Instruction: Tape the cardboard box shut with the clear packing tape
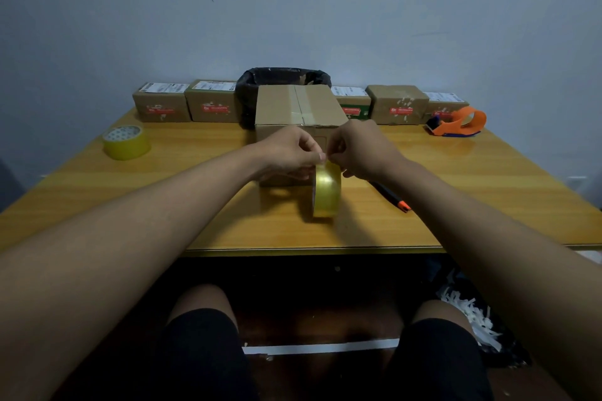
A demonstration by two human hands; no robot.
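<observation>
A brown cardboard box [293, 104] stands at the table's middle, its top flaps down with a strip of tape along the seam. A roll of clear yellowish packing tape [326, 193] is held upright just in front of the box, above the table. My left hand [286, 151] and my right hand [360, 150] meet at the top of the roll, fingers pinched together on its upper edge. Whether a loose tape end is between the fingertips is hidden by the fingers.
A second tape roll [126, 142] lies at the left. An orange tape dispenser [457, 123] sits at the right, and a black-orange utility knife [392, 197] lies under my right forearm. Several small labelled parcels [161, 102] and a black-bagged bin [282, 78] line the wall. The wooden table [195, 205] ends near my knees.
</observation>
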